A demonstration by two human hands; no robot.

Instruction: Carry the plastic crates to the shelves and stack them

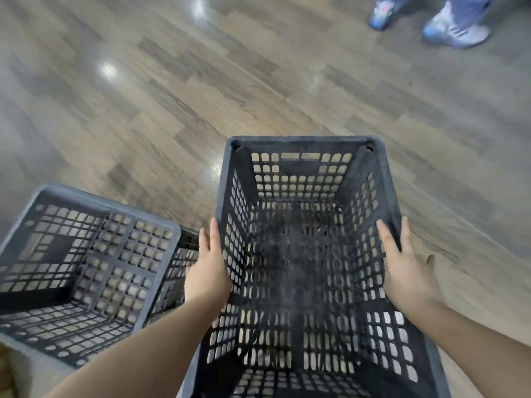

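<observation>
Both hands on one dark plastic crate (301,254), mesh walls, open top facing up, nothing visible inside. Left hand (208,268) flat against the outside of the crate's left wall just under the rim, fingers straight and together, pointing forward. Right hand (402,265) straddles the right rim: fingers spread along the inner face of the wall, thumb on the outside. So the crate sits squeezed between the two palms; can't tell if it rests on the wood floor (143,96) or is lifted. Second crate (86,268), same type, just left of the left hand, tilted with its opening toward the camera; its corner sits close behind the left wrist. Ahead and right of the right hand, well apart: another person's sneakers (457,27), blurred.
</observation>
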